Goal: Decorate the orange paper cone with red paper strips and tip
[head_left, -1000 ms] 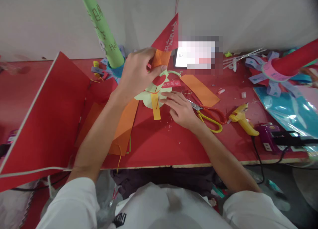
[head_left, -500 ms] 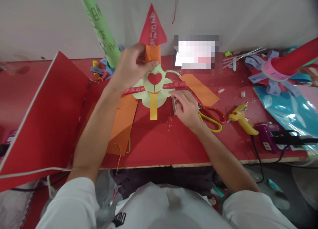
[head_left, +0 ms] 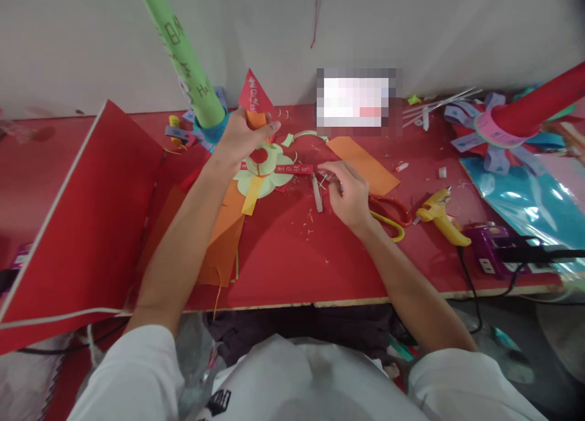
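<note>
My left hand (head_left: 242,134) is closed around the orange tube of a paper rocket (head_left: 258,119). A red paper cone (head_left: 253,95) with white writing tops it, tilted to the left. Pale green petals (head_left: 282,180) spread around its base, with a yellow strip (head_left: 253,197) hanging at the front. One red written strip (head_left: 295,169) points right. My right hand (head_left: 350,192) is beside that strip's end, fingers bent and apart, fingertips close to it; whether they touch is unclear. A narrow grey piece (head_left: 317,194) lies just left of this hand.
Scissors (head_left: 388,217) with red and yellow handles lie right of my right hand, then a yellow glue gun (head_left: 442,217) and a purple power strip (head_left: 493,247). Orange paper (head_left: 363,165) lies behind. A green tube (head_left: 183,55) stands back left; a red panel (head_left: 86,220) leans at left.
My left hand has lowered the paper rocket and tilted it left. The red strip's end has moved left. My right hand has shifted slightly right, off the narrow grey piece.
</note>
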Available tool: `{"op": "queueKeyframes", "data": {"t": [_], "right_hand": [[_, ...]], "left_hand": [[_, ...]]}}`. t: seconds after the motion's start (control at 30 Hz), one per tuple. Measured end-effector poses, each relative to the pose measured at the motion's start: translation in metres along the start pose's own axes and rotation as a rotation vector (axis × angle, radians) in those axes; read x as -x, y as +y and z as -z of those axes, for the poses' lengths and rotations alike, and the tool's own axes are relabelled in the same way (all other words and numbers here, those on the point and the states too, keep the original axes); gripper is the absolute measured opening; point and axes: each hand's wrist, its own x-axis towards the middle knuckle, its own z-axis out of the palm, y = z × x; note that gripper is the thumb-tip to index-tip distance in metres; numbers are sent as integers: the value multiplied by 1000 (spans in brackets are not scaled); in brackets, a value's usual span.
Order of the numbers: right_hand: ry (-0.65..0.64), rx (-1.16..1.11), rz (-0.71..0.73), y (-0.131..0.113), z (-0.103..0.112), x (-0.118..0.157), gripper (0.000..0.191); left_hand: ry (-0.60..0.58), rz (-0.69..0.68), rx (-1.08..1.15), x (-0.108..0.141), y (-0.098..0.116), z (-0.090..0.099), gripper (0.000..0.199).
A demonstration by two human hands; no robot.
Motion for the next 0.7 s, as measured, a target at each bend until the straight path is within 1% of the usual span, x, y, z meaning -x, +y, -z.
{"op": "queueKeyframes", "data": {"t": [0.07, 0.13, 0.27, 0.43, 0.47, 0.53, 0.6, 0.63, 0.67, 0.7], "right_hand": [[-4, 5, 5, 0, 0, 0, 48], [-17, 19, 5, 0, 0, 0, 46], [-34, 50, 26, -1, 0, 1, 38], [-38, 64, 34, -2, 0, 2, 37], [-40, 67, 30, -2, 0, 2, 37], [-39, 67, 34, -2, 0, 1, 37], [-39, 68, 37, -1, 0, 1, 37], [-41, 70, 35, -1, 0, 1, 38], [-45, 73, 29, 0, 0, 2, 38], [-52, 77, 22, 0, -1, 2, 38]], "left_hand": [[59, -20, 31, -1, 2, 0, 48], [71, -49, 79, -1, 9, 0, 49], [64, -99, 84, 6, 26, -2, 50], [26, -75, 42, 13, 39, -2, 48], [3, -80, 47, 15, 40, 0, 47], [-124, -101, 33, 17, 40, 6, 45], [-273, -93, -62, 18, 38, 12, 48], [-316, -78, -126, 17, 36, 14, 51], [-324, -62, -191, 17, 33, 15, 54], [-298, -52, -242, 15, 29, 16, 55]]}}
